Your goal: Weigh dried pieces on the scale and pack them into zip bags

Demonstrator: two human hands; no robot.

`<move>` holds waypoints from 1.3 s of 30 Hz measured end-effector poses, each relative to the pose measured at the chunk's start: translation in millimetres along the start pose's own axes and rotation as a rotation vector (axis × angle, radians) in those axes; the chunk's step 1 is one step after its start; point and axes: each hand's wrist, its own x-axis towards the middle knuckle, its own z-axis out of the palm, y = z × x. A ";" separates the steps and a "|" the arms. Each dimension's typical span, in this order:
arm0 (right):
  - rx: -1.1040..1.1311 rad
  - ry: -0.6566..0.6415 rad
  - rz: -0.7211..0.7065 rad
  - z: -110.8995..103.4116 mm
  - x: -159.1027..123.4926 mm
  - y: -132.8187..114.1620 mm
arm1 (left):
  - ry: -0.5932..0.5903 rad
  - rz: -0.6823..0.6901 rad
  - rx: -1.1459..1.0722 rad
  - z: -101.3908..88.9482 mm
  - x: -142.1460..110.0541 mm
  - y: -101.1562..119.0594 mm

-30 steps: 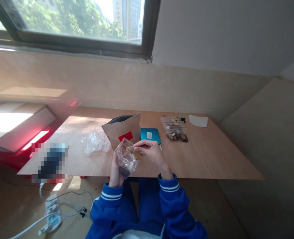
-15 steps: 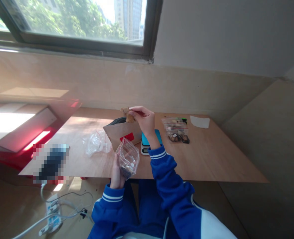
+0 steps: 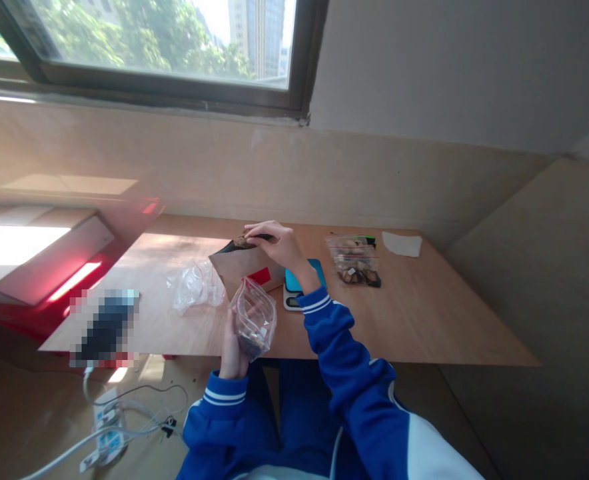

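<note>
My left hand (image 3: 232, 350) is wrapped round the side of a clear zip bag (image 3: 258, 307), tilted with its mouth open and dark pieces at the bottom. My right hand (image 3: 277, 245) is bent over the mouth of a brown paper bag (image 3: 232, 270) with a red label. Its fingers pinch a dried brown piece (image 3: 242, 241), partly hidden at the dark opening. Behind my right wrist is a small kitchen scale (image 3: 290, 302) with a blue top, partly covered by the arm and the paper bag.
A crumpled clear plastic bag (image 3: 197, 287) lies left of the paper bag. To the right are filled zip bags (image 3: 357, 263) and a white paper scrap (image 3: 402, 244). A blurred dark device (image 3: 107, 327) sits at the left edge, its cable running to a power strip (image 3: 108, 427) on the floor.
My right hand has lowered and turned from above the paper bag into its mouth, bringing the dried brown piece down. The zip bag in my left hand has shifted slightly.
</note>
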 end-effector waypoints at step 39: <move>-0.071 -0.610 0.436 36.0 -125.1 -53.2 | -0.048 0.325 0.278 -11.2 7.5 -19.1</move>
